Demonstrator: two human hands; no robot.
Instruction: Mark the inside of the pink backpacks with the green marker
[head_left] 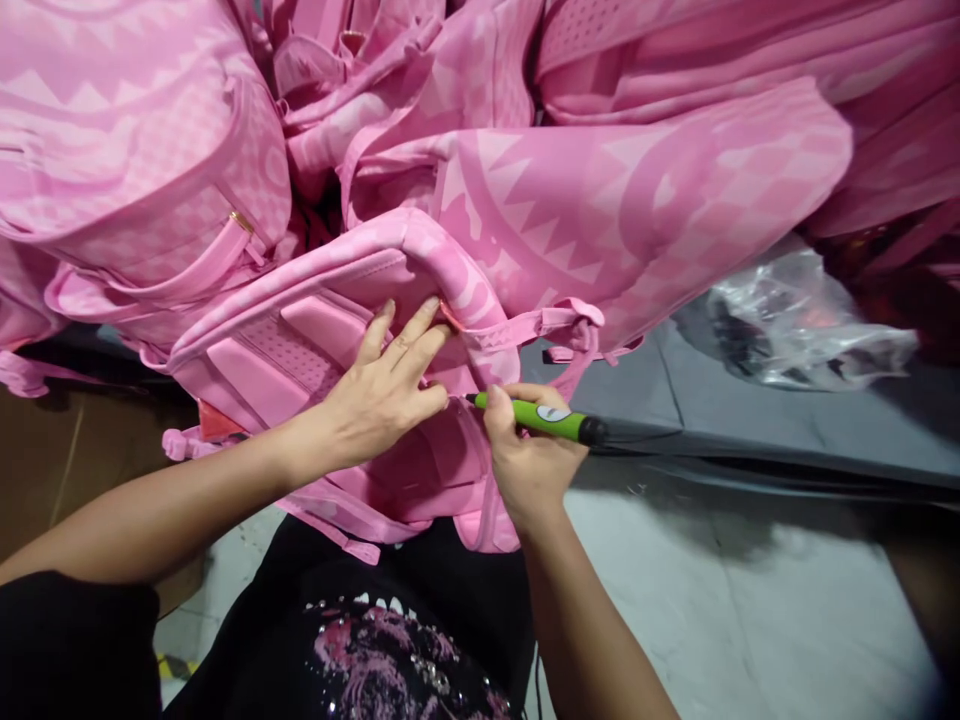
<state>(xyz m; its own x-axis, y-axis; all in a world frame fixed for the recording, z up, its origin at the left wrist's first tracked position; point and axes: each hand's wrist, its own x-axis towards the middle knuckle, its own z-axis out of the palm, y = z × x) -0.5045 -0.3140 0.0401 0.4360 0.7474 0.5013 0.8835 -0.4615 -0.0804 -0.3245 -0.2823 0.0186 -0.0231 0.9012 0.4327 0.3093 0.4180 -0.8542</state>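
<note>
A pink backpack (420, 240) lies in front of me with its padded back and straps facing up. My left hand (382, 385) rests on it, fingers spread and pressing on the fabric. In my right hand (529, 450) is a green pen-shaped tool (547, 418) with a black tip and a black rear end. Its tip points left at the backpack, close to my left thumb. Whether the tip touches the fabric or a thread I cannot tell. A strap with a buckle (574, 325) hangs off the bag's right side.
More pink backpacks (120, 150) are piled behind and to the left. One with a toothed print (600, 200) leans just behind mine. A clear plastic bag (810, 320) lies on the grey surface (757, 410) at right. Brown cardboard (97, 470) stands at lower left.
</note>
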